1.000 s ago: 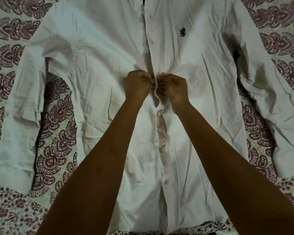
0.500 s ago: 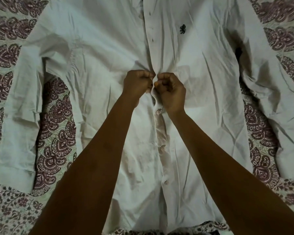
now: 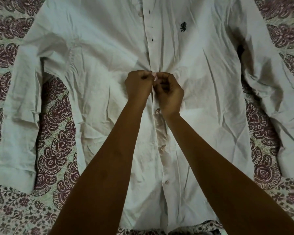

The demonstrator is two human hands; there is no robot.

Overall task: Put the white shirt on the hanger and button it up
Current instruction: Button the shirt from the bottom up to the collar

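The white shirt [image 3: 202, 92] lies flat, front up, on a patterned bedspread, sleeves spread to both sides. A small dark logo [image 3: 183, 26] marks its chest. My left hand [image 3: 138, 85] and my right hand [image 3: 170, 94] meet at the shirt's placket at mid-chest, each pinching one edge of the front, with a button between the fingertips. Below my hands three buttons [image 3: 157, 112] are done up down the placket. Above my hands the placket shows empty buttonholes [image 3: 152, 39]. No hanger shows; the collar lies beyond the top edge.
The bedspread [image 3: 56, 146], pale with dark red paisley shapes, lies under the shirt and shows between body and sleeves. The left sleeve [image 3: 19, 126] and the right sleeve [image 3: 282, 99] lie flat on it.
Both hands have stayed at the same spot on the placket. The right hand's fingers have loosened and turned, and the fabric above the hands is pulled into tighter creases.
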